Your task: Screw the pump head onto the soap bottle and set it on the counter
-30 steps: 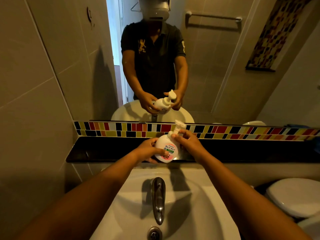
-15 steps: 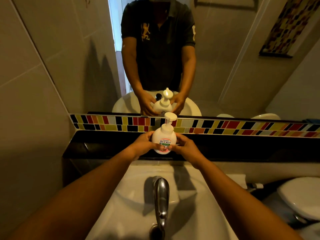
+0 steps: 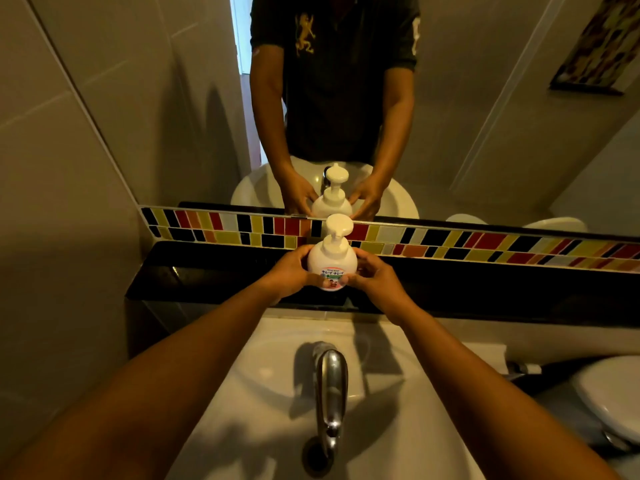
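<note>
A round white soap bottle (image 3: 331, 259) with a pink-and-green label stands upright on the black counter ledge (image 3: 485, 285), just below the mirror. Its white pump head (image 3: 338, 226) sits on the neck, nozzle pointing toward me. My left hand (image 3: 290, 275) cups the bottle's left side and my right hand (image 3: 374, 276) cups its right side, with both thumbs on the front near the label. The bottle's base is partly hidden by my fingers.
A white basin (image 3: 277, 375) with a chrome tap (image 3: 330, 389) lies below the ledge. A strip of coloured mosaic tiles (image 3: 450, 242) runs behind the bottle. The mirror (image 3: 485, 116) reflects a person and the bottle. A white toilet lid (image 3: 613, 393) is at the lower right.
The bottle went from tilted, with my right hand on the pump head, to upright on the ledge. My right hand dropped from the pump to the bottle's side.
</note>
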Tool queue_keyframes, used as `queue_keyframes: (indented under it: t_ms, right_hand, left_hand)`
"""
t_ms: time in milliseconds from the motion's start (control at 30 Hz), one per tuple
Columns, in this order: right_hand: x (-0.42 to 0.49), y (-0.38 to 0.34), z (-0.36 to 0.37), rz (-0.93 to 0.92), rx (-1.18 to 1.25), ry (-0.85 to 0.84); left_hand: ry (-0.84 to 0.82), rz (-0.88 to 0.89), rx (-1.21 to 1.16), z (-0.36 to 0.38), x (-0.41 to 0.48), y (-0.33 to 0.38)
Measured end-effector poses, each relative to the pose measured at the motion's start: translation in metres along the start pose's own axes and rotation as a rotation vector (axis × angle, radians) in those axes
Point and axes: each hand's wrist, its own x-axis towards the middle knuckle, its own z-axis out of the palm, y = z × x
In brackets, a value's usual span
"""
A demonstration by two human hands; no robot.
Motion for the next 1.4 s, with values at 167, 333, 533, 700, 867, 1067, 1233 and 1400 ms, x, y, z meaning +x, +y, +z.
queue_keyframes:
  t_ms: [167,333,533,700,867,1067,1233,1400]
  right_hand:
    - [0.003,0.000,-0.002,0.040,-0.043,-0.029]
    - [0.006,-0.039,-0.026,0.117,0.043,0.020]
    - [0.006,-0.101,-0.025,0.215,0.146,-0.143]
    - [0.005,-0.110,-0.002,0.233,0.180,-0.128]
    - [0.007,-0.105,0.004,0.215,0.265,-0.057]
    - [0.008,-0.109,0.005,0.217,0.258,-0.060]
    - [0.011,-0.106,0.004,0.216,0.261,-0.058]
    - [0.006,-0.095,-0.003,0.207,0.215,-0.088]
  left_hand:
    - [0.002,-0.001,-0.010,0.000,0.001,-0.005]
    - [-0.032,0.000,-0.007,-0.003,0.001,-0.005]
    - [-0.030,0.007,-0.005,-0.004,0.002,-0.008]
    - [-0.032,0.010,-0.014,-0.002,0.002,-0.006]
    - [-0.035,0.008,-0.023,-0.003,0.003,-0.007]
    - [-0.036,0.018,-0.030,-0.004,0.005,-0.009]
    - [-0.045,0.020,-0.031,-0.004,0.004,-0.007]
    - [-0.044,0.028,-0.071,-0.003,0.004,-0.011]
